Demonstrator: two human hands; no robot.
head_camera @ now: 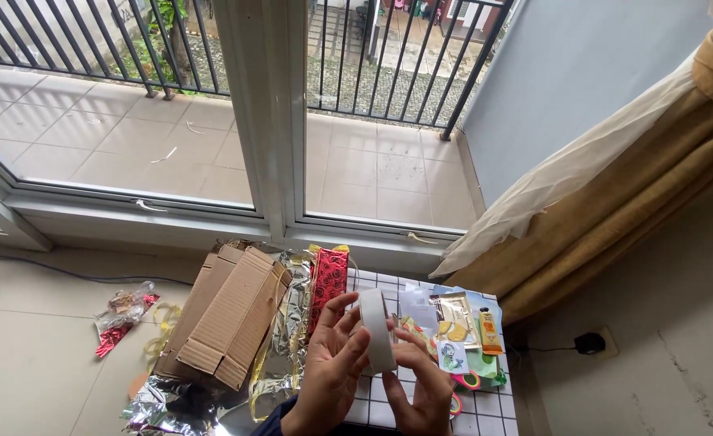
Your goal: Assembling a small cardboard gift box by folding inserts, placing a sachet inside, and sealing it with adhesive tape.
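Indoors: tiled floor (25,355), checked table (485,412), window (130,105), curtain (614,194).

Both wrists cut off by bottom edge; sachets (453,319) too small.

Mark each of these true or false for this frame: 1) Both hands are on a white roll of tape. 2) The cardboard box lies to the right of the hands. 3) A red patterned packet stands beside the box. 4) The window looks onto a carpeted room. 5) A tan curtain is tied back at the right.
1) True: the left hand and right hand both grip the white roll of tape.
2) False: the cardboard box lies to their left, on crumpled silver foil.
3) True: the red patterned packet stands just right of the box.
4) False: the window looks onto a tiled terrace with black railings.
5) True: the tan curtain is tied back.
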